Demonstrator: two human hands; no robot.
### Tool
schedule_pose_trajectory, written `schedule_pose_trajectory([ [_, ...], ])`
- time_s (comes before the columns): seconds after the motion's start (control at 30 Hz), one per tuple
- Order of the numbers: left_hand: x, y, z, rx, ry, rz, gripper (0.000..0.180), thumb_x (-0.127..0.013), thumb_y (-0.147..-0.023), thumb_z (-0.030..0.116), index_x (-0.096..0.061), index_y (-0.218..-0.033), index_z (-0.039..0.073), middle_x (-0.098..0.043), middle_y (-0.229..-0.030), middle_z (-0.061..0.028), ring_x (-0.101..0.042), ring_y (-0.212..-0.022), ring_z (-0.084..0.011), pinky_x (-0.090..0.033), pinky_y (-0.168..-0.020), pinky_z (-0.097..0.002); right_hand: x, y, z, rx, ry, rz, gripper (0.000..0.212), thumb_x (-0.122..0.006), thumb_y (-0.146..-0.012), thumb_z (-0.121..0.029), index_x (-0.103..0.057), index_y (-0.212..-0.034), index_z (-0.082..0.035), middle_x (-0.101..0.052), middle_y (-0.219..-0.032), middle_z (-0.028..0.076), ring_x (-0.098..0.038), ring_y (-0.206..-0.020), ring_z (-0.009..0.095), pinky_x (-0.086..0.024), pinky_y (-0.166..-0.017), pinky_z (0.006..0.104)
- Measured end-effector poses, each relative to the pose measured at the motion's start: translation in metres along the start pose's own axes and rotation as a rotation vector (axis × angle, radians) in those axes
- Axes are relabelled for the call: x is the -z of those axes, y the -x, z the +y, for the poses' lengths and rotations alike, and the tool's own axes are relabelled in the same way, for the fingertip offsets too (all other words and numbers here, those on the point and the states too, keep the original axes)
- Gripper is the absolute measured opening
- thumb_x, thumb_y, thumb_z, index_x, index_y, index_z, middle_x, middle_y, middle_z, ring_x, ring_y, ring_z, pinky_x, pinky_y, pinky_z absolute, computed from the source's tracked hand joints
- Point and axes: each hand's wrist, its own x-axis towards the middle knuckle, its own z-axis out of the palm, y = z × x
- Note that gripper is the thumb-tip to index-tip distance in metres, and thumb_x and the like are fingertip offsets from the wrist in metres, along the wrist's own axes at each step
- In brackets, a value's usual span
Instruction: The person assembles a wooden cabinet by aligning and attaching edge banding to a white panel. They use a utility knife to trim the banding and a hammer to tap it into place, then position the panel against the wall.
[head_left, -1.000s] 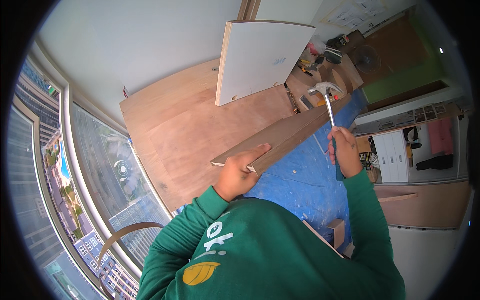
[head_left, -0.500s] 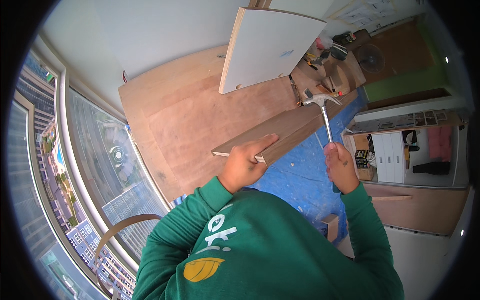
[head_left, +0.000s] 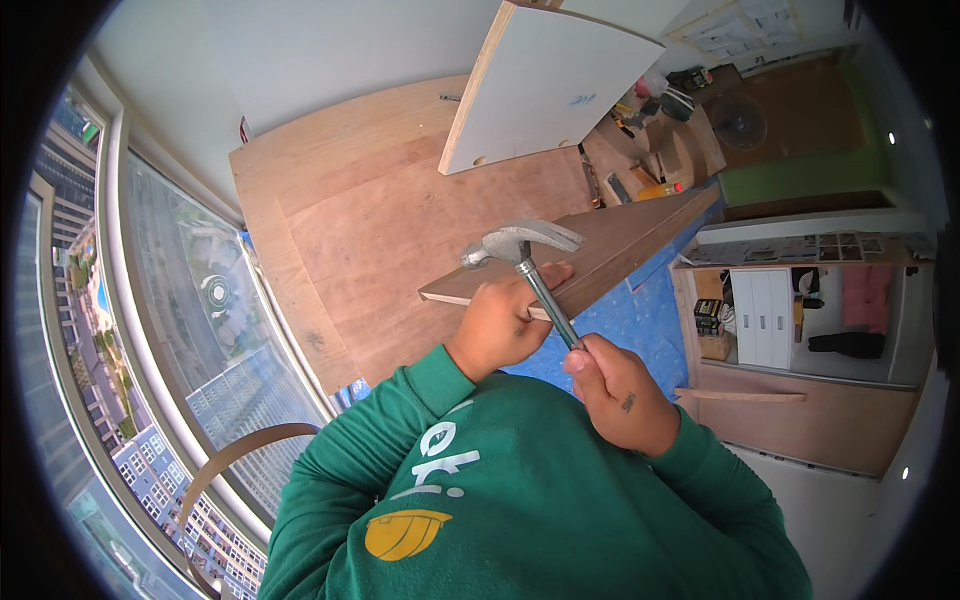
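My right hand (head_left: 622, 395) is closed around the handle of a claw hammer (head_left: 512, 242). The hammer's metal head hangs over my left hand (head_left: 498, 320), with the claw pointing right. My left hand grips the near end of a long brown wooden board (head_left: 625, 235). Its thumb lies along the board's face, partly hidden behind the hammer, and the other fingers are hidden. Two brown faces of the board meet along a lengthwise edge, and a pale cut edge shows at the near end.
A plywood work surface (head_left: 370, 210) spreads under the board. A white panel (head_left: 550, 90) stands on it, with tools and a yellow bottle (head_left: 660, 190) at the far right. Blue sheeting (head_left: 640, 320) covers the floor. A window (head_left: 200, 270) runs along the left.
My right hand has swung the hammer left and inward, from the board's right side to above my left hand. My left hand keeps its grip near the board's end.
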Motion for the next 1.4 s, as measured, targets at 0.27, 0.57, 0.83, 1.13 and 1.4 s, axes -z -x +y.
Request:
schedule_pose_trajectory([
  [0.27, 0.006, -0.001, -0.002, 0.044, -0.018, -0.053, 0.059, -0.071, -0.078, -0.001, -0.07, -0.136, 0.005, -0.075, -0.124, -0.0205, -0.073, -0.109, -0.04, -0.059, -0.093, -0.0443, 0.011, 0.004, -0.007, -0.079, -0.016, 0.047, 0.031, -0.054, -0.115, -0.026, -0.056, -0.098, 0.0, -0.057, -0.07, 0.019, -0.056, -0.06, 0.035, -0.045, -0.06, 0.0428],
  [0.57, 0.002, -0.001, 0.001, 0.028, -0.026, -0.021, 0.054, -0.07, -0.078, 0.002, -0.071, -0.131, 0.005, -0.076, -0.12, -0.0189, -0.072, -0.107, -0.0413, -0.059, -0.091, -0.048, 0.018, -0.003, -0.004, -0.015, 0.187, 0.007, 0.03, -0.055, -0.113, -0.024, -0.058, -0.098, 0.002, -0.059, -0.07, 0.021, -0.056, -0.06, 0.037, -0.045, -0.059, 0.047],
  [0.83, -0.004, 0.002, 0.006, -0.042, -0.02, 0.009, 0.053, -0.069, -0.076, -0.003, -0.07, -0.13, -0.001, -0.075, -0.122, -0.0197, -0.071, -0.119, -0.0388, -0.057, -0.107, -0.0456, 0.058, -0.022, 0.03, -0.159, 0.326, 0.183, 0.037, -0.051, -0.115, -0.026, -0.054, -0.09, 0.001, -0.056, -0.066, 0.021, -0.053, -0.056, 0.039, -0.042, -0.056, 0.0489],
  [1.13, -0.001, 0.005, 0.009, 0.02, -0.035, -0.02, 0.055, -0.07, -0.074, -0.002, -0.07, -0.129, -0.001, -0.076, -0.12, -0.0191, -0.071, -0.12, -0.039, -0.057, -0.106, -0.0461, 0.014, 0.002, 0.007, -0.006, 0.189, 0.054, 0.039, -0.05, -0.116, -0.028, -0.052, -0.089, 0.0, -0.056, -0.067, 0.021, -0.052, -0.056, 0.037, -0.043, -0.058, 0.0482],
  [1.4, -0.004, 0.0, 0.005, -0.013, 0.015, -0.002, 0.067, -0.059, -0.065, -0.01, -0.071, -0.131, -0.002, -0.073, -0.128, -0.0234, -0.068, -0.128, -0.0393, -0.053, -0.113, -0.0461, 0.108, -0.039, 0.112, -0.245, 0.346, 0.366, 0.042, -0.05, -0.116, -0.031, -0.061, -0.093, 0.002, -0.058, -0.07, 0.018, -0.056, -0.063, 0.03, -0.047, -0.064, 0.0444],
])
